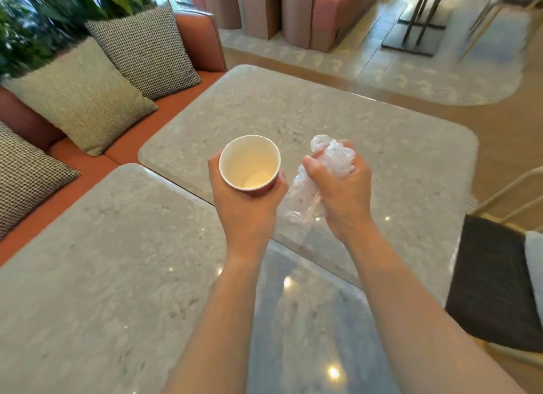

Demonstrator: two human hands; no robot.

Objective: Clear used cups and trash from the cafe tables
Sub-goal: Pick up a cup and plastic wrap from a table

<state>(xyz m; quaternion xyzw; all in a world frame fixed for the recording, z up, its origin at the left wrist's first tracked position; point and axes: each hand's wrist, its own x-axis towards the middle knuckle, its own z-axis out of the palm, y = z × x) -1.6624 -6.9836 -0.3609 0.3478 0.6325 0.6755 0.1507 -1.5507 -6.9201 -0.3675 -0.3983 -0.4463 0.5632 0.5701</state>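
Observation:
My left hand [244, 205] grips a paper cup [249, 162] from below. The cup is white inside, reddish outside, upright and looks empty. Right beside it, my right hand [342, 188] is closed around a crumpled clear plastic wrapper [332, 155]; part of the wrapper hangs down below the fist toward the table. Both hands hover over the seam between two pale stone-patterned tables, the near table [102, 276] and the far table [293, 108].
An orange bench sofa [141, 135] with several cushions runs along the left. Green plants [35, 17] stand behind it. A dark-seated chair [493, 279] sits at the right edge. Wood floor and pink upholstered seating [293, 9] lie beyond the far table.

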